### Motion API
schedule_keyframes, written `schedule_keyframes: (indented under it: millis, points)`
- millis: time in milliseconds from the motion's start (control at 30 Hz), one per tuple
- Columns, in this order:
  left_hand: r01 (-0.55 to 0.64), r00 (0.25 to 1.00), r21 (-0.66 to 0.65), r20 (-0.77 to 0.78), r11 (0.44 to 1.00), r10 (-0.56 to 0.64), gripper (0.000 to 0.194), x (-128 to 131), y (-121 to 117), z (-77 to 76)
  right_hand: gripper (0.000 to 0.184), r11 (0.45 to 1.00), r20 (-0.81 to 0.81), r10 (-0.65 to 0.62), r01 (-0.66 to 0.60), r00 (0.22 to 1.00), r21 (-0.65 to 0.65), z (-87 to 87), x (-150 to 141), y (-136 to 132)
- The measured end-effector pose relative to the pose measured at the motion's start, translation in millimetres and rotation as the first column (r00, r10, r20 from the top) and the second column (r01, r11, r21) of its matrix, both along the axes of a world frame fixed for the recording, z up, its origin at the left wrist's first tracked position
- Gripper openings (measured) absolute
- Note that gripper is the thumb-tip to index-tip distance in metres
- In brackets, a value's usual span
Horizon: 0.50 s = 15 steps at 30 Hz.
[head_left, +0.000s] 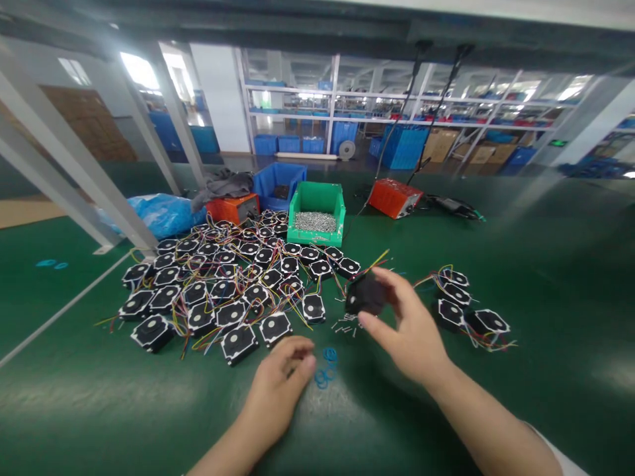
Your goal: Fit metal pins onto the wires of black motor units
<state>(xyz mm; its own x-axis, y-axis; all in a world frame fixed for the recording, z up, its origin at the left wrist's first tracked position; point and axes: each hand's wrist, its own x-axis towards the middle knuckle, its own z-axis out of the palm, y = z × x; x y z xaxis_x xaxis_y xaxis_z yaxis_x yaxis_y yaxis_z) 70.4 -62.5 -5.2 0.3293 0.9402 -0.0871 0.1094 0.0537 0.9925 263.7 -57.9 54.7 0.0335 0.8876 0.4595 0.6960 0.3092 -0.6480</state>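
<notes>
My right hand (409, 324) grips a squarish black motor (366, 293), thumb on its near side and fingers behind it. It is held above the bench, with coloured wires sticking up past it. My left hand (284, 373) is low at the centre, fingers curled and thumb close to the fingertips; whatever they pinch, if anything, cannot be made out. Just right of it lie several blue rubber rings (322, 378). Small loose screws (348, 324) are scattered on the bench under the held motor.
Many black-and-white motors (231, 314) with tangled wires cover the left of the green bench (124, 410). Several more motors (451, 311) lie right. Behind stand a green bin (316, 238) of screws, a blue bin (280, 175) and orange boxes (395, 198). Metal posts (94, 155) rise left.
</notes>
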Motion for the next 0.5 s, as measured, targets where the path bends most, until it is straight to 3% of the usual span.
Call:
schedule_keyframes:
  millis: [33,100,167,267,333,433,500]
  points:
    - [0.066,0.979,-0.135,0.2,0.989,-0.038,0.036,2,-2,3.3,0.05,0.994,-0.049,0.096,-0.098,0.994,-0.039,-1.6,-10,-7]
    - [0.245,0.829,-0.302,0.558,0.921,-0.038,0.046,5,-8,8.9,0.048,0.959,-0.096,0.247,-0.258,0.964,-0.119,-4.4,-28,-19]
    - [0.341,0.687,-0.357,0.726,0.87,0.029,0.043,6,-12,11.8,0.045,0.913,-0.1,0.347,-0.36,0.932,-0.192,-6.8,-39,-25]
    - [0.278,0.691,-0.453,0.707,0.847,0.151,0.022,5,-10,11.9,0.049,0.877,-0.062,0.41,-0.412,0.91,-0.249,-12.8,-40,-20]
    - [0.163,0.73,-0.492,0.643,0.855,0.231,0.019,2,-6,11.5,0.05,0.899,-0.023,0.366,-0.36,0.93,-0.249,-19.9,-33,-11]
    - [-0.001,0.76,-0.491,0.566,0.871,0.32,0.021,-1,2,11.7,0.027,0.94,0.122,0.24,-0.199,0.963,-0.277,-34.1,-21,3]
    - [-0.06,0.777,-0.487,0.525,0.872,0.346,0.024,-2,4,11.6,0.01,0.935,0.277,0.238,-0.142,0.931,-0.326,-43.4,-18,9]
